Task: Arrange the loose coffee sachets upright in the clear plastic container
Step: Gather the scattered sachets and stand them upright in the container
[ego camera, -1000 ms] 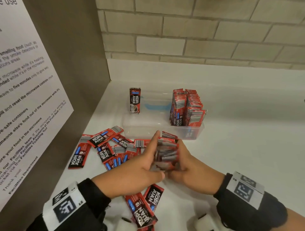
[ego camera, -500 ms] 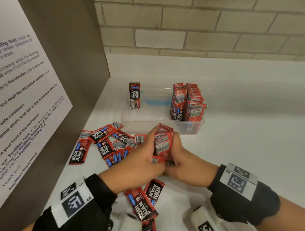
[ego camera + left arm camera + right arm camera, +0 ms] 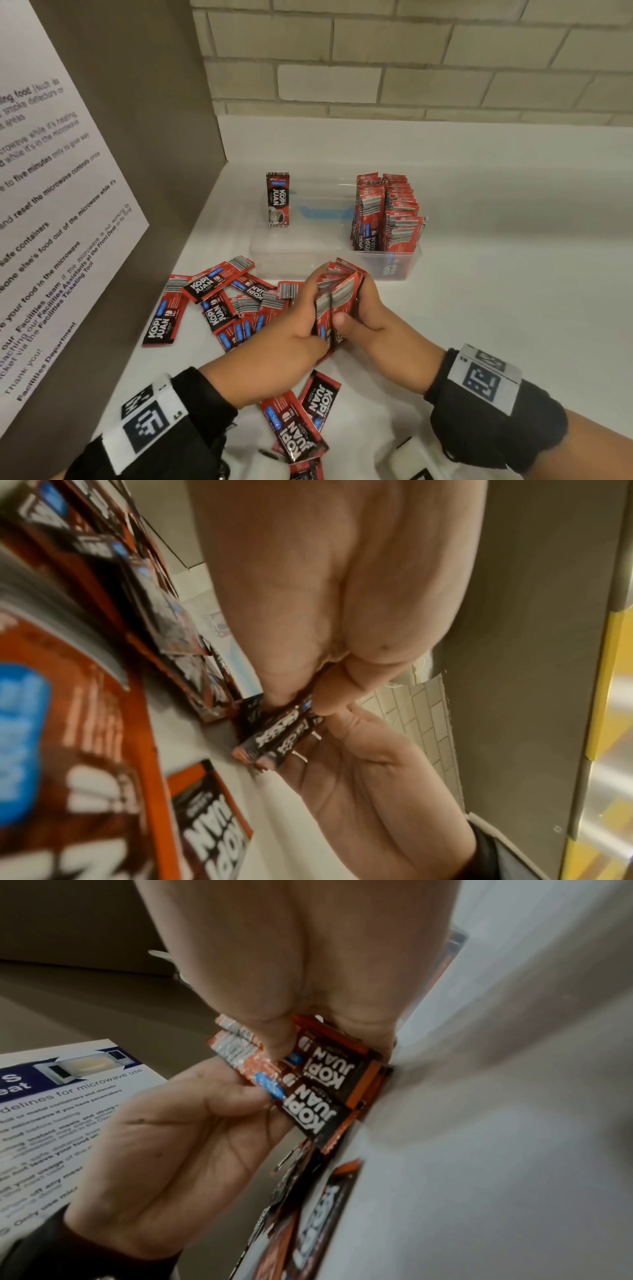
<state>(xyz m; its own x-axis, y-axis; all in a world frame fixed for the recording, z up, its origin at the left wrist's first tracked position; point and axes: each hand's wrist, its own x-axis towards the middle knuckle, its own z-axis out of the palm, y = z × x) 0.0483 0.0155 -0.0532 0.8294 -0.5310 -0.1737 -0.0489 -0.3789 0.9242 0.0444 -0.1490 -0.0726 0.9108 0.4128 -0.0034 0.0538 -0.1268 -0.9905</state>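
A bundle of red and black coffee sachets (image 3: 337, 301) stands on edge on the white counter, gripped between my left hand (image 3: 301, 322) and my right hand (image 3: 363, 318). The same bundle (image 3: 274, 737) (image 3: 318, 1085) shows in both wrist views, with fingers and thumbs clamped on its sides. Just beyond it sits the clear plastic container (image 3: 294, 253). Its right end holds a packed row of upright sachets (image 3: 387, 212), and one single sachet (image 3: 278, 199) stands at its left end. Loose sachets (image 3: 219, 298) lie flat to the left of my hands.
A grey side panel with a printed notice (image 3: 51, 212) closes off the left. A brick wall (image 3: 411, 58) runs along the back. More loose sachets (image 3: 301, 421) lie near the front edge under my wrists. Bare white counter (image 3: 513, 291) stretches to the right.
The bundle has turned from a tilted, blurred stack to standing upright between both hands. It has shifted slightly towards the container.
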